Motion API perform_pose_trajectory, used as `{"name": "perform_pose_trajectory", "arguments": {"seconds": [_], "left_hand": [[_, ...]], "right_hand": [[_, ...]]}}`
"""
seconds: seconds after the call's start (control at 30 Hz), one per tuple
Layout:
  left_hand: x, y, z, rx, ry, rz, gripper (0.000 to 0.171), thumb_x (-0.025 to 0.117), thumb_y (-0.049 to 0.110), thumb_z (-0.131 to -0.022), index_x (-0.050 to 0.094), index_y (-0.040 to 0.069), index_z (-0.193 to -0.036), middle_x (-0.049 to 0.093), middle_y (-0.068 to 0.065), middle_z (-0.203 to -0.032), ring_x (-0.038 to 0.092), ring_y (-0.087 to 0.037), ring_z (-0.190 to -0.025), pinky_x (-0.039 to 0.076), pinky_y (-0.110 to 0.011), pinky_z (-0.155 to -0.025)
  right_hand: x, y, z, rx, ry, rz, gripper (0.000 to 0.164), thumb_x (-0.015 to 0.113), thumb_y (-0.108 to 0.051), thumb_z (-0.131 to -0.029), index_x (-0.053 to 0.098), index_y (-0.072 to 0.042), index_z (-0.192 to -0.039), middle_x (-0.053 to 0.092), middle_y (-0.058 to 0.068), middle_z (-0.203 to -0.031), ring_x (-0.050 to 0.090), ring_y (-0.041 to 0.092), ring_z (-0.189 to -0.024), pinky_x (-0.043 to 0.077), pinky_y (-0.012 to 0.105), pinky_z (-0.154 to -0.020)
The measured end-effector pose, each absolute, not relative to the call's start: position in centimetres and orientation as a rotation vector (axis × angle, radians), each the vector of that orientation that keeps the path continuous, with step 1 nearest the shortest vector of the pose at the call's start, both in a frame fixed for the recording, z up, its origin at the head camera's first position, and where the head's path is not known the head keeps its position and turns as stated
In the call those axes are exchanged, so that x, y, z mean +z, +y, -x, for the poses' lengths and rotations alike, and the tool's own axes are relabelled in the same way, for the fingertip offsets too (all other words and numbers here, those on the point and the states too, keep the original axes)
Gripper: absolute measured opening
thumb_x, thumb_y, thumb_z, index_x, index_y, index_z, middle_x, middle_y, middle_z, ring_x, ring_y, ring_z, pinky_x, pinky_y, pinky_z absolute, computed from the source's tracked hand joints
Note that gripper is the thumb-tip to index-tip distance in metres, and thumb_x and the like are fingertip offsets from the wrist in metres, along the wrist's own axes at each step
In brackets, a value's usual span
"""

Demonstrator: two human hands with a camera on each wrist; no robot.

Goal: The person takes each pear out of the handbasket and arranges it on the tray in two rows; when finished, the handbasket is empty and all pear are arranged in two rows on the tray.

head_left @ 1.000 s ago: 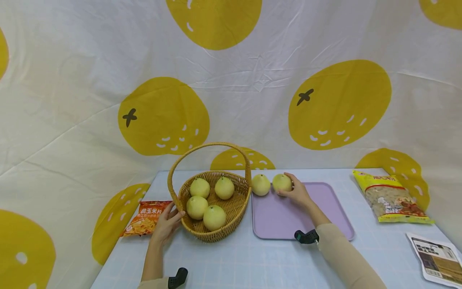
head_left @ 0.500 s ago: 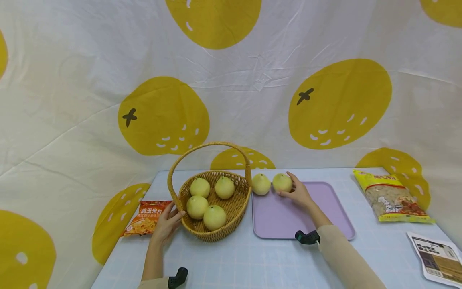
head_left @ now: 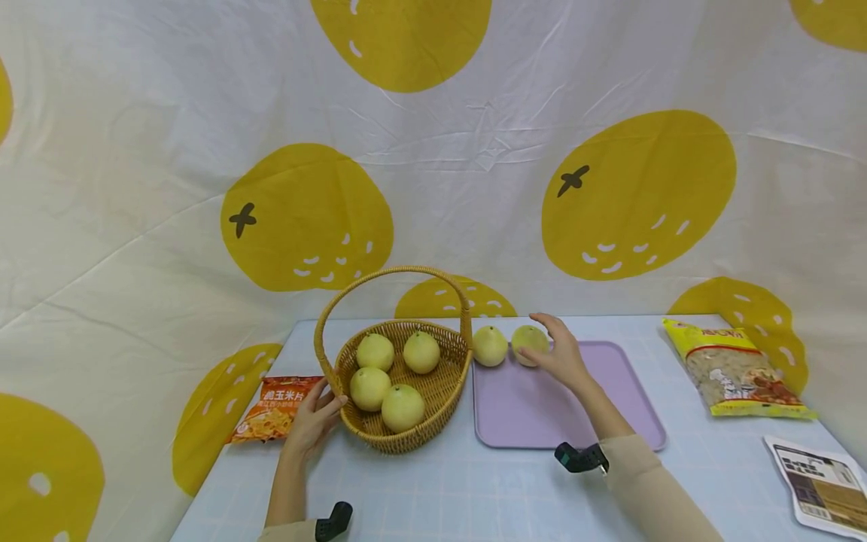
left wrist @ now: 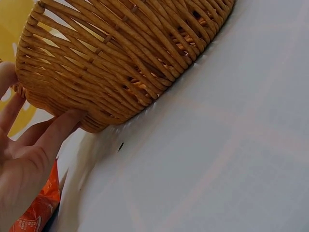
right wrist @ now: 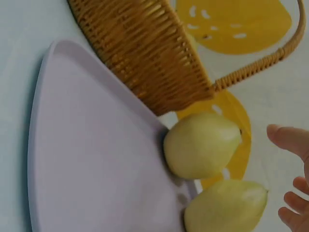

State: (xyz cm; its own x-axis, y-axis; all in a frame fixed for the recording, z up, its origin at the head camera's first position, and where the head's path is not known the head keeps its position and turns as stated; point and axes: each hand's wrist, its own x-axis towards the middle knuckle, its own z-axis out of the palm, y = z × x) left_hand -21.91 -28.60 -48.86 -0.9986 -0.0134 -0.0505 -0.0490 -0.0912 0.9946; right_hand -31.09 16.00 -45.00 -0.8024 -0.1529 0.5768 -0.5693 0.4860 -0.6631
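A brown wicker basket [head_left: 433, 410] with a tall arched handle stands left of centre, with several pale yellow-green pears [head_left: 403, 408] inside. My left hand [head_left: 313, 425] holds its left side near the foot of the handle; in the left wrist view, fingers of that hand [left wrist: 29, 159] press against the woven wall. Two more pears [right wrist: 203, 145] sit side by side at the back left of a lilac tray [head_left: 535, 414]. My right hand [head_left: 564, 357] hovers beside the right one [head_left: 528, 340], fingers spread; the right wrist view shows the hand [right wrist: 297, 179] apart from both pears.
Left of the basket lies a red snack bag [head_left: 274, 410], partly behind my left hand. A yellow-topped clear food bag [head_left: 738, 373] and a flat white-and-brown packet [head_left: 822, 485] lie at the right side of the table [head_left: 467, 497]. A fruit-printed cloth [head_left: 474, 211] hangs behind.
My right hand has let go of the right pear on the tray; its fingers have spread and lifted slightly. The left hand and the basket have stayed put.
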Motion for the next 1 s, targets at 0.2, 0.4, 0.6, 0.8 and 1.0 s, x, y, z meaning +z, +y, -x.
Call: {"name": "perform_pose_trajectory", "arguments": {"seconds": [0.2,0.4,0.6,0.8,1.0], "left_hand": [[-48.9,-28.6,21.9,2.304,2.097,0.065,0.070,0.056,0.003,-0.092,0.017,0.007,-0.151,0.028,-0.032,-0.145,0.060,-0.005,-0.098,0.052,-0.028,-0.081],[-48.9,-28.6,21.9,2.306,2.098,0.068,0.070,0.055,0.003,-0.092,0.017,0.007,-0.151,0.028,-0.033,-0.144,0.060,-0.005,-0.097,0.052,-0.028,-0.081],[-48.9,-28.6,21.9,2.306,2.095,0.072,0.070,0.056,0.004,-0.093,0.016,0.007,-0.151,0.028,-0.032,-0.145,0.060,-0.005,-0.097,0.052,-0.028,-0.081],[-48.9,-28.6,21.9,2.309,2.093,0.082,0.070,0.055,0.003,-0.093,0.017,0.007,-0.151,0.028,-0.032,-0.144,0.060,-0.004,-0.097,0.052,-0.028,-0.082],[-48.9,-28.6,21.8,2.301,2.102,0.073,0.070,0.055,0.003,-0.093,0.016,0.006,-0.151,0.027,-0.032,-0.145,0.060,-0.004,-0.097,0.052,-0.029,-0.082]], "right_hand": [[-43.6,13.1,29.4,1.326,-2.211,-0.720,0.059,0.081,0.002,-0.067,0.056,0.008,-0.120,0.057,0.025,-0.119,0.052,0.043,-0.109,0.046,0.055,-0.089],[-43.2,9.8,27.6,1.361,-2.221,-0.897,0.060,0.080,0.004,-0.068,0.053,0.012,-0.121,0.056,0.030,-0.119,0.053,0.046,-0.107,0.047,0.056,-0.086],[-43.2,6.9,26.4,1.390,-2.292,-1.062,0.057,0.080,-0.007,-0.073,0.055,0.006,-0.124,0.058,0.021,-0.121,0.056,0.036,-0.110,0.048,0.046,-0.090],[-43.4,4.4,25.8,1.306,-2.357,-1.229,0.058,0.078,-0.022,-0.077,0.056,0.003,-0.124,0.060,0.016,-0.121,0.056,0.031,-0.110,0.048,0.040,-0.092],[-43.9,2.6,25.8,1.282,-2.421,-1.334,0.057,0.077,-0.021,-0.078,0.055,0.005,-0.124,0.058,0.019,-0.122,0.055,0.033,-0.111,0.046,0.042,-0.093]]}}
